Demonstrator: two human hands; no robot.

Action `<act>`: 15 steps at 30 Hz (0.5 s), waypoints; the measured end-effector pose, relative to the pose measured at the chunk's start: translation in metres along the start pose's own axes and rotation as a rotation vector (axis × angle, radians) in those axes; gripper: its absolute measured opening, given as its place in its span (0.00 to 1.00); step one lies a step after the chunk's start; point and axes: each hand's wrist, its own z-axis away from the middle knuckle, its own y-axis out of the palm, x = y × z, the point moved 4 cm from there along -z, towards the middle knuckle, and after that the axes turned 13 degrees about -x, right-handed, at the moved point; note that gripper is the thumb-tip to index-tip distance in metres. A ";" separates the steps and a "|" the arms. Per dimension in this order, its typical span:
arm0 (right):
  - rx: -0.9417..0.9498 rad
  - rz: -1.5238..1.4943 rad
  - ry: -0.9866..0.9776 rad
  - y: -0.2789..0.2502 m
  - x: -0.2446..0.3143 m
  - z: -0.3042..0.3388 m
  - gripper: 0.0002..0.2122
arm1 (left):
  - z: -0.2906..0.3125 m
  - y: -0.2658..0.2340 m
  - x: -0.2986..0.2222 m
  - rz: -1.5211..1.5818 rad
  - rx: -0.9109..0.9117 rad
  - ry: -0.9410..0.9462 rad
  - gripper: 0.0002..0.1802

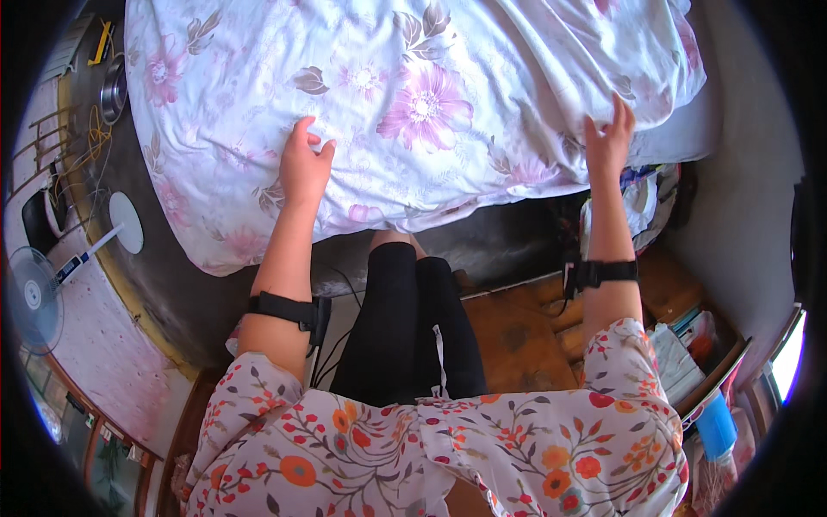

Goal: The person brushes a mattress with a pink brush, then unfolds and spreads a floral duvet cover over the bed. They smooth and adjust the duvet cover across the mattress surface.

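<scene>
A white sheet (345, 164) printed with pink flowers and grey leaves covers the bed in front of me. Its near edge hangs unevenly, and creases run across the right side. My left hand (306, 164) is over the left middle of the sheet, fingers bent and apart, holding nothing I can see. Over the sheet's right side, close to its near corner, my right hand (609, 142) has its thumb and fingers spread, with folds of cloth around it. Whether the right fingertips touch the cloth I cannot tell. Black straps circle both my forearms.
At the left stand a fan (34, 293) and a white round-topped stand (126, 222). A metal bowl (113, 90) and yellow cords (96, 138) lie beyond. Right of my legs is a brown wooden surface (521, 332). Bags (637, 202) sit beneath the bed's right corner.
</scene>
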 end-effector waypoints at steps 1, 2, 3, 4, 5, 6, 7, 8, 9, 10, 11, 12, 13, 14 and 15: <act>0.007 0.138 -0.077 0.015 0.021 -0.020 0.35 | -0.007 0.004 -0.005 0.015 0.001 -0.004 0.30; 0.048 0.178 -0.023 0.030 0.034 -0.036 0.40 | -0.015 0.007 -0.012 0.045 -0.021 0.024 0.32; 0.153 0.232 0.036 0.044 0.041 -0.048 0.42 | -0.023 0.011 -0.018 0.020 -0.039 0.072 0.37; 0.258 0.286 0.086 0.058 0.043 -0.059 0.44 | -0.028 0.016 -0.021 -0.003 -0.028 0.042 0.36; 0.331 0.324 0.041 0.072 0.046 -0.068 0.45 | -0.034 0.023 -0.024 -0.023 -0.020 0.015 0.35; 0.420 0.395 0.022 0.084 0.044 -0.074 0.46 | -0.040 0.029 -0.025 -0.048 -0.006 -0.016 0.34; 0.497 0.402 0.004 0.093 0.040 -0.077 0.37 | -0.046 0.030 -0.027 -0.056 -0.061 -0.007 0.24; 0.530 0.388 -0.008 0.100 0.037 -0.084 0.32 | -0.050 0.032 -0.029 -0.039 -0.020 0.021 0.20; 0.557 0.382 -0.019 0.105 0.034 -0.091 0.27 | -0.054 0.032 -0.029 -0.021 0.026 0.045 0.16; 0.594 0.409 -0.018 0.106 0.031 -0.097 0.23 | -0.057 0.032 -0.029 -0.015 0.086 0.056 0.14; 0.464 0.365 0.024 0.101 0.031 -0.108 0.18 | -0.060 0.028 -0.027 0.045 0.109 0.022 0.12; 0.357 0.399 0.116 0.095 0.030 -0.116 0.14 | -0.061 0.023 -0.026 0.095 0.145 -0.027 0.11; 0.210 0.248 0.125 0.085 0.034 -0.129 0.11 | -0.062 0.020 -0.025 0.132 0.194 -0.106 0.10; 0.145 0.040 0.273 0.080 0.036 -0.137 0.09 | -0.063 0.014 -0.029 0.200 0.163 -0.086 0.09; 0.116 -0.073 0.338 0.076 0.040 -0.145 0.09 | -0.063 0.008 -0.033 0.254 0.148 -0.097 0.09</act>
